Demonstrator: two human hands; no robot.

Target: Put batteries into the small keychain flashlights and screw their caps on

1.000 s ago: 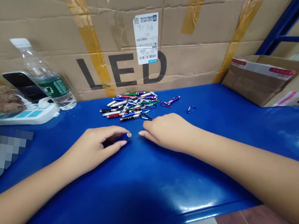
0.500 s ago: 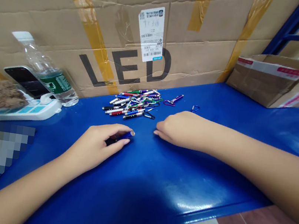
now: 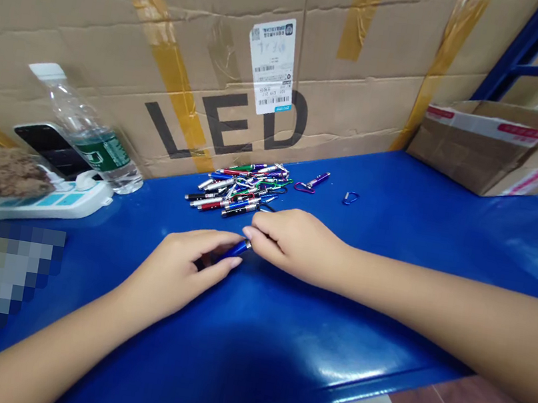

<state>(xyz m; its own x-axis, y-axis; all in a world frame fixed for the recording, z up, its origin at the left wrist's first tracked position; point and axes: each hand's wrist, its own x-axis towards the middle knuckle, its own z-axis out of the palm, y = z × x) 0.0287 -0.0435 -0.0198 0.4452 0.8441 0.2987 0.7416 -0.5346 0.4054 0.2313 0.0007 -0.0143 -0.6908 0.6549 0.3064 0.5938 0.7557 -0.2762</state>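
My left hand (image 3: pixel 189 260) is closed around a slim blue keychain flashlight (image 3: pixel 236 249), its silver end pointing right. Against that end are the pinched fingertips of my right hand (image 3: pixel 293 242); whatever small thing they may hold is hidden. Just behind the hands lies a pile of keychain flashlights (image 3: pixel 238 187) in several colours, with small carabiner clips. To the right of the pile lies a purple keychain flashlight (image 3: pixel 320 181) with its clip. A loose blue carabiner clip (image 3: pixel 350 198) rests farther right.
A large cardboard box (image 3: pixel 365 101) marked LED stands along the back of the blue table (image 3: pixel 275 364). At the left are a water bottle (image 3: pixel 100 143), a phone (image 3: pixel 49 145), a white power strip (image 3: pixel 97 199) and a brown fuzzy item (image 3: pixel 0 175). An open carton (image 3: pixel 469 150) sits back right.
My right hand has moved left, from beside the loose blue clip to the end of the blue flashlight. The left hand keeps its hold and has shifted slightly right.
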